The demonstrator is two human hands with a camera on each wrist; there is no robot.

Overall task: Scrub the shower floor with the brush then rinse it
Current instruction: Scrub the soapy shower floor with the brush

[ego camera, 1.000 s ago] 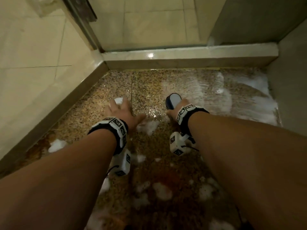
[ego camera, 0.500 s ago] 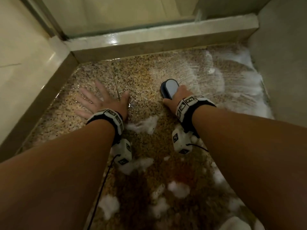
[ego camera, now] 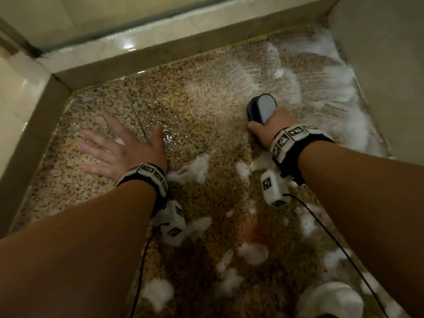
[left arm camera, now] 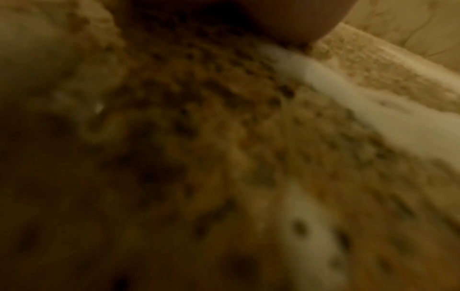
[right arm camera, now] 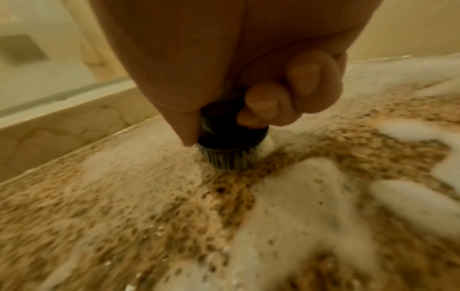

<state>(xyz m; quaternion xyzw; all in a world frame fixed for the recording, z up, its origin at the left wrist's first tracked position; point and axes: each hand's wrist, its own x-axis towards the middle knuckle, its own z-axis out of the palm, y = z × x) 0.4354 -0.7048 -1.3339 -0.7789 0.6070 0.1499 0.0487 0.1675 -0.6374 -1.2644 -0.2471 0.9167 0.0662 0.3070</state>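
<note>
Pressing flat on the wet speckled brown-and-tan stone shower floor (ego camera: 202, 106), the left hand (ego camera: 121, 154) lies palm down with its fingers straight and spread, holding nothing; a small dab of white foam sits on its back near the knuckles. It rests on the left part of the floor, near the cream tiled wall (ego camera: 13, 97) and the brown stone skirting below it. The left wrist view is blurred and shows only the speckled floor (left arm camera: 224, 137) close up, with a streak of foam across it.

Just right of the left wrist, clumps of white soap foam (ego camera: 195, 168) lie on the floor, and more patches are scattered toward the near edge of the head view. A raised pale glossy stone kerb (ego camera: 160, 37) runs along the far side of the floor.

Further right, the right hand (ego camera: 268, 127) grips a dark round scrubbing brush with a pale grey top (ego camera: 262, 107), thumb and fingers curled round its body. In the right wrist view the curled fingers (right arm camera: 286, 98) wrap the black brush (right arm camera: 231, 137), and its grey bristles press straight down onto the foamy floor. Beyond and to the right of the brush, thick foam with combed streaks covers the floor up to the plain grey-beige right-hand wall (ego camera: 390, 65).
</note>
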